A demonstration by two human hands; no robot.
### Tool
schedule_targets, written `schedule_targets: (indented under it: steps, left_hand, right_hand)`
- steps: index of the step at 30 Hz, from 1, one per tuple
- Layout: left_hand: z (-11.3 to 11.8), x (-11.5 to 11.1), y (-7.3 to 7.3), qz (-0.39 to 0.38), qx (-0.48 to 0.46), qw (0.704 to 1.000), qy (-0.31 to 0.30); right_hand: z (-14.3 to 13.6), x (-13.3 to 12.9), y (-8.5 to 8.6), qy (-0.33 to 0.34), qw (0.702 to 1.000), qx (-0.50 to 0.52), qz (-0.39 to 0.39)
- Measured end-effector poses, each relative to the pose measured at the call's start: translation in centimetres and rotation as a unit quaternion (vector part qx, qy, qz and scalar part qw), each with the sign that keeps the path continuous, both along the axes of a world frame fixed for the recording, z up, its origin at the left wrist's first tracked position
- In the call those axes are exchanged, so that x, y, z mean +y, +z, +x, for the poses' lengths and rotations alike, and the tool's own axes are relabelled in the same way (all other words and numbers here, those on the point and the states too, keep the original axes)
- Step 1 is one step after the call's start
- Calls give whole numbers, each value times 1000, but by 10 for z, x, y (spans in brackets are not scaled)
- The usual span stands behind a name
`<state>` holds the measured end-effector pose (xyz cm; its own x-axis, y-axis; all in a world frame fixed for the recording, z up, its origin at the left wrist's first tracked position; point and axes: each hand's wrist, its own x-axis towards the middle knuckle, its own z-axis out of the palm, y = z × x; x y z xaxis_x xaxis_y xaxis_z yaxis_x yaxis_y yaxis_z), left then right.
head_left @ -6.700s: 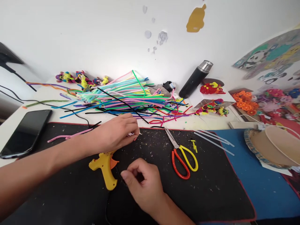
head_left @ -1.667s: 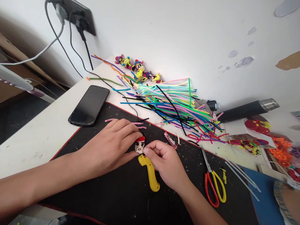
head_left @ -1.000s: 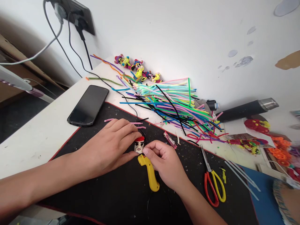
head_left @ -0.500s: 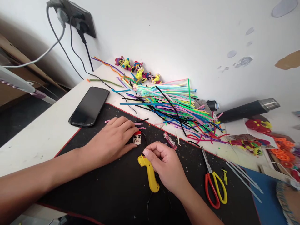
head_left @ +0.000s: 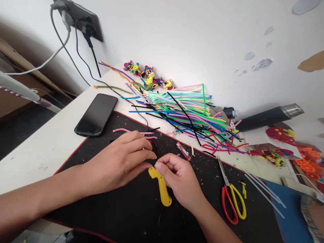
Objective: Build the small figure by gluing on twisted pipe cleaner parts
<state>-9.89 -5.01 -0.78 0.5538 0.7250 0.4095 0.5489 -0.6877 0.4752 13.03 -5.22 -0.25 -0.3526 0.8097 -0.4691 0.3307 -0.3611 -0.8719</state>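
Observation:
Over the black mat (head_left: 121,212), my left hand (head_left: 126,157) reaches toward my right fingertips, its thumb and fingers slightly apart with nothing seen between them. My right hand (head_left: 177,175) is closed in a pinch; whatever lies between its thumb and index finger is too small to make out. Just below both sets of fingertips lies a yellow glue gun (head_left: 164,190), its nozzle end near them. A small red bit (head_left: 150,141) shows behind my left fingers, the rest of that piece hidden. Pink pipe cleaner pieces (head_left: 124,130) lie beyond my left hand.
A phone (head_left: 96,114) lies at the left. Behind the mat are piled pipe cleaners (head_left: 182,108) and colourful figures (head_left: 149,76). A pink lighter (head_left: 183,151), scissors (head_left: 231,199) and clear sticks (head_left: 265,194) lie to the right, with a dark flask (head_left: 268,118) farther back.
My left hand has left the small red-and-white face piece and moved right and toward me, up to my right fingertips, now covering most of that piece. My right hand has barely moved.

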Motion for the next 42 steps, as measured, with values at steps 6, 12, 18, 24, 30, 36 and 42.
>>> schedule_targets:
  steps: [6, 12, 18, 24, 30, 36, 42]
  left_hand:
    - [5, 0, -2, -2, -10, 1000, -7]
    - [3, 1, -3, 7, -11, 1000, -15]
    - [3, 1, -4, 7, -11, 999, -34]
    - [3, 2, -2, 25, -3, 999, -48]
    - [2, 1, -5, 18, -4, 999, -50]
    - [3, 1, -5, 12, -15, 999, -46]
    - [-1, 4, -5, 3, -48, 999, 6]
  right_hand:
    - [-1, -2, 1, 7, 1000, 6, -9]
    - [0, -1, -1, 13, 1000, 6, -8]
    - [-1, 0, 1, 19, 1000, 8, -7]
    - [-2, 0, 1, 23, 1000, 16, -3]
    - [-1, -1, -1, 29, 1000, 13, 2]
    - [0, -3, -2, 27, 1000, 9, 2]
    - [3, -3, -4, 8, 1000, 12, -6]
